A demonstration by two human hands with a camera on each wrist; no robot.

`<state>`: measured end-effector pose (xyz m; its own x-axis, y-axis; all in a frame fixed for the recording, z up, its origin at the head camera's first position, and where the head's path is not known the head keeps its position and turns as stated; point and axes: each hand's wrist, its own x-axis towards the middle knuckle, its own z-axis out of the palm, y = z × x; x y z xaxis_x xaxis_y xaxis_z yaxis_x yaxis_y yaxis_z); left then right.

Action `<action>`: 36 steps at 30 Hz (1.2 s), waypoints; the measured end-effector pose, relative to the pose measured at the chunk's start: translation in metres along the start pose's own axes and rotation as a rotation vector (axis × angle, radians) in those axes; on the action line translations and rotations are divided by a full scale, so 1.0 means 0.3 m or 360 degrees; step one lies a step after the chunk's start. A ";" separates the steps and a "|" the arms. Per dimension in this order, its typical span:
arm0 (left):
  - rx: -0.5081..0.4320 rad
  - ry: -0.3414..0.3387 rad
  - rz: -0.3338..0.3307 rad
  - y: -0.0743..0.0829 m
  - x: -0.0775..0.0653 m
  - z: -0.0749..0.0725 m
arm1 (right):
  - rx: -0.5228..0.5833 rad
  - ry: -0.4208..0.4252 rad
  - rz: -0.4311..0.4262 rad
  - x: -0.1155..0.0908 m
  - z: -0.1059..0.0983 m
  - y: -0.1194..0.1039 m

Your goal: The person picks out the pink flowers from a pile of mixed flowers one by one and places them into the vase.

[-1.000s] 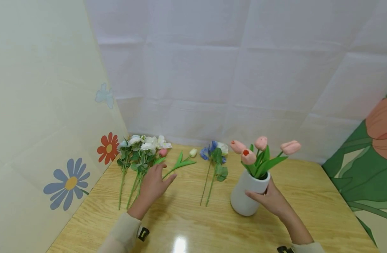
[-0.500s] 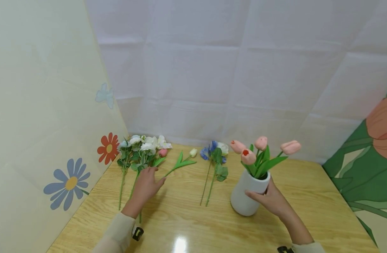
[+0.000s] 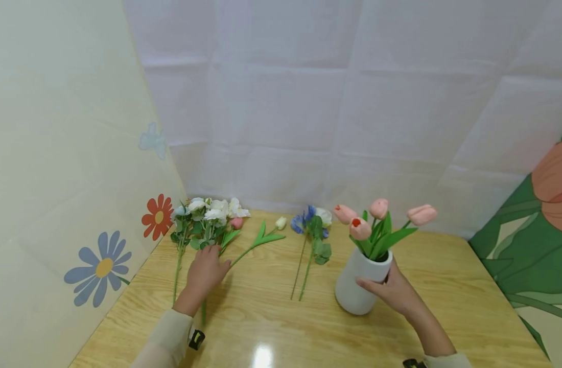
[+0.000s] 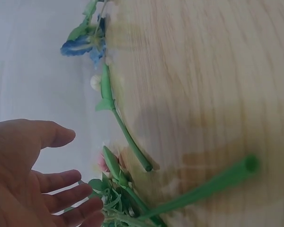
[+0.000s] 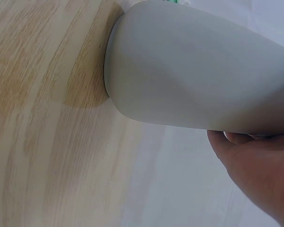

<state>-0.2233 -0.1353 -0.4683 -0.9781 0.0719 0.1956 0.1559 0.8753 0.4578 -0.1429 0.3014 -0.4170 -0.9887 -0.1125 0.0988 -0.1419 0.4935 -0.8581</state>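
Observation:
My left hand (image 3: 204, 271) is over the stems of a bunch of white flowers (image 3: 215, 212) lying at the table's left. In the left wrist view its thumb stands apart from the loosely bent fingers (image 4: 66, 197), with nothing between them. Green leaves and a thick green stem (image 4: 203, 189) lie close to the fingertips. A pink tulip (image 3: 237, 223) and a white tulip (image 3: 281, 223) lie just beyond that hand. My right hand (image 3: 396, 291) grips a white vase (image 3: 356, 286) near its upper part, thumb in front. Several pink tulips (image 3: 379, 208) stand in the vase, which leans slightly.
A blue flower (image 3: 299, 223) and a white flower (image 3: 324, 215) with long stems lie between the left bunch and the vase. A pale cloth (image 3: 281, 112) hangs behind the wooden table (image 3: 281, 327). Panels with painted flowers (image 3: 103, 267) flank both sides.
My left hand has drawn back towards me and to the left, away from the white tulip and along the bunch's stems. The right hand and the vase stay in place.

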 end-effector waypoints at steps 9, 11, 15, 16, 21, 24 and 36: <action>0.0065 -0.0018 -0.0019 -0.016 0.001 -0.004 | 0.0018 0.0001 -0.0007 -0.001 0.001 0.002; 0.0089 -0.0021 -0.0024 -0.018 0.003 -0.002 | 0.0023 0.0008 -0.0018 -0.001 0.002 0.001; 0.0132 -0.0040 -0.0031 -0.020 0.005 0.000 | 0.0023 0.0017 -0.0029 0.000 0.002 0.002; 0.0142 -0.0045 -0.0035 -0.020 0.007 0.002 | 0.0019 0.0020 -0.0031 0.000 0.002 0.003; 0.0215 -0.0061 -0.0047 -0.022 0.014 0.011 | 0.0010 0.0021 -0.0032 -0.001 0.003 0.003; 0.0247 -0.0061 -0.0051 -0.024 0.017 0.018 | 0.0012 0.0022 -0.0030 -0.001 0.002 0.002; 0.0359 -0.0101 -0.0086 -0.023 0.026 0.026 | -0.0029 0.0015 0.0003 0.003 0.000 0.003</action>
<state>-0.2331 -0.1369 -0.4768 -0.9920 0.0461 0.1177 0.0755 0.9628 0.2593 -0.1441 0.3018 -0.4178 -0.9894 -0.1034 0.1024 -0.1411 0.5092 -0.8490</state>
